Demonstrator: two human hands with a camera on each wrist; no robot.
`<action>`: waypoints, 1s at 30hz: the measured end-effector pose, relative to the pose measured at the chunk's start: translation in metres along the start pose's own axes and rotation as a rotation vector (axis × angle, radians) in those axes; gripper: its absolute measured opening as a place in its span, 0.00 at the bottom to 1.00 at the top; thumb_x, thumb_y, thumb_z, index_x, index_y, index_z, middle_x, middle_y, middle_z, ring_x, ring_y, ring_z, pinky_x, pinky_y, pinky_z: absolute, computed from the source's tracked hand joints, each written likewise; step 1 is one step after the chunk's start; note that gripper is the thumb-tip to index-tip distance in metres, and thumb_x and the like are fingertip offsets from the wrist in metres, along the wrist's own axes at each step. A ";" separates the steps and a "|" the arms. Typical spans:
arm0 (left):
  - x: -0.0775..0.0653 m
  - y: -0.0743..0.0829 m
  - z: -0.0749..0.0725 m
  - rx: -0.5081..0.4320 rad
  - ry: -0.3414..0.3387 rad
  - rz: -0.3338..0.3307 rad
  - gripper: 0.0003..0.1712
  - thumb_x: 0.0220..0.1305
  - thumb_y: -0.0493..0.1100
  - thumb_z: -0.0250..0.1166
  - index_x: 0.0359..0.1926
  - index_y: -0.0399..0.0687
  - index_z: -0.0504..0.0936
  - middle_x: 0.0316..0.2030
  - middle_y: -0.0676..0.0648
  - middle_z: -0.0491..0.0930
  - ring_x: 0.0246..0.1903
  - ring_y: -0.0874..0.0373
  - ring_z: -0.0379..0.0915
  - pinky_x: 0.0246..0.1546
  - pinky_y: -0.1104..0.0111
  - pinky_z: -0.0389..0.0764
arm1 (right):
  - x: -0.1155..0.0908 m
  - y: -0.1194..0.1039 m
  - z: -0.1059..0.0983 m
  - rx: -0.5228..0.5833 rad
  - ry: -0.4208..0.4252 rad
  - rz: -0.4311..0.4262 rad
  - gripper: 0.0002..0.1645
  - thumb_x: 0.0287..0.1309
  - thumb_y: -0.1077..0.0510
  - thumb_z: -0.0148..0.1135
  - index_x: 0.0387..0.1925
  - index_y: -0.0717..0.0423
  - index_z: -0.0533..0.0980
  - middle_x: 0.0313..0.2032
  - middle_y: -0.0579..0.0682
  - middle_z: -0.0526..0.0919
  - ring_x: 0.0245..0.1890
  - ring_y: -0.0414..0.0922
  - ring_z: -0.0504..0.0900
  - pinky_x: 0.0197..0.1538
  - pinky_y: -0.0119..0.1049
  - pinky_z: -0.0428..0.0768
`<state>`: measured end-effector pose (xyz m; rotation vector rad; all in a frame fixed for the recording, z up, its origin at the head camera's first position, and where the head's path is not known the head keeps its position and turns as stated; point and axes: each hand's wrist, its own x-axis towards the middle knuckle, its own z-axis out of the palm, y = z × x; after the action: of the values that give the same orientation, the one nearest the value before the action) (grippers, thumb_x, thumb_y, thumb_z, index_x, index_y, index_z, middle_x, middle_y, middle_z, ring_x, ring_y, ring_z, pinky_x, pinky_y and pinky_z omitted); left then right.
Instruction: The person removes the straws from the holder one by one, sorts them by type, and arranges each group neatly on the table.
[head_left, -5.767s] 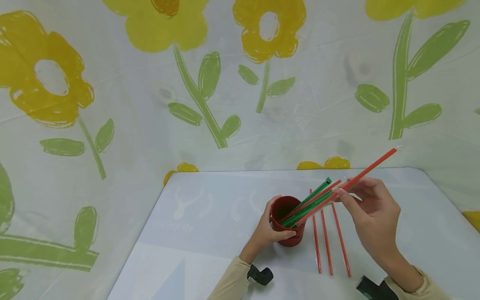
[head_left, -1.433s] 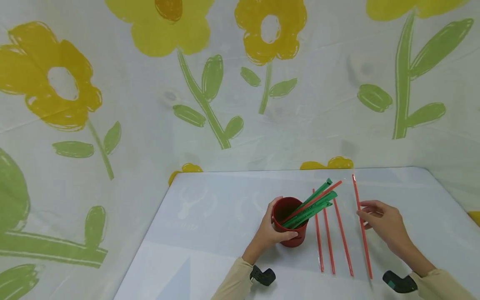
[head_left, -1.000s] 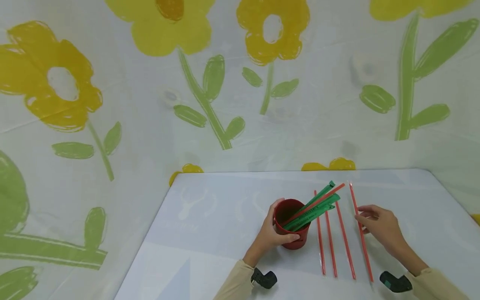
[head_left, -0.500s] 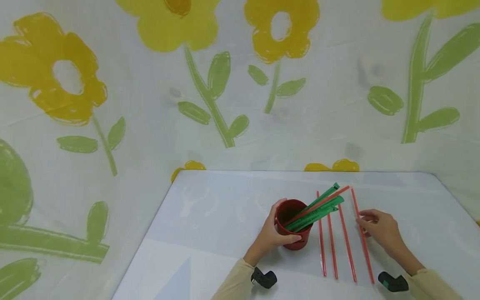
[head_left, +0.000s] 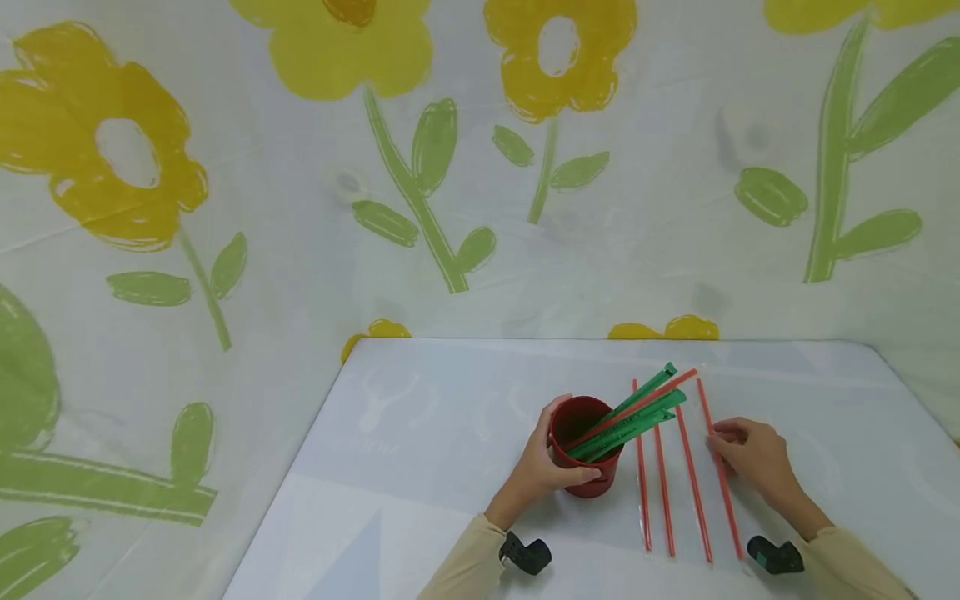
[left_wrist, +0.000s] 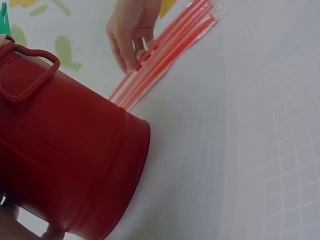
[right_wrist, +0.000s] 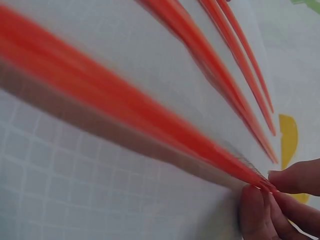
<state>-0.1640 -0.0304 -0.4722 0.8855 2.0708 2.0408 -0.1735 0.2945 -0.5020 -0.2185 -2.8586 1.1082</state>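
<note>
My left hand grips a red cup, tilted to the right; its loop handle shows in the left wrist view. Green wrapped straws and one red straw lean out over its rim. On the right, my right hand pinches another red straw in a clear wrapper, between thumb and fingers. In the right wrist view the pinched straw runs close over the table, its shadow alongside. Left of it lie three similar red straws, roughly parallel, partly covered by the leaning ones.
The white table has faint printed patterns. Behind it hangs a pale cloth with yellow flowers and green leaves. Dark wrist cameras sit at both sleeves.
Earlier my right hand held the red straw slanted over the cup. It has since carried it right, down beside the row, and shifted it slightly left. My left hand keeps the cup.
</note>
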 end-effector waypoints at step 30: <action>0.002 -0.035 0.000 -0.006 0.012 -0.001 0.52 0.50 0.47 0.73 0.70 0.58 0.52 0.63 0.51 0.64 0.63 0.51 0.59 0.51 0.65 0.75 | -0.003 -0.003 -0.007 0.043 -0.034 0.053 0.23 0.58 0.58 0.59 0.48 0.74 0.72 0.34 0.62 0.78 0.27 0.47 0.76 0.21 0.26 0.74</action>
<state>-0.1774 -0.0271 -0.5039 0.8733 2.0693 2.0556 -0.1703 0.2966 -0.4952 -0.2770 -2.8712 1.1922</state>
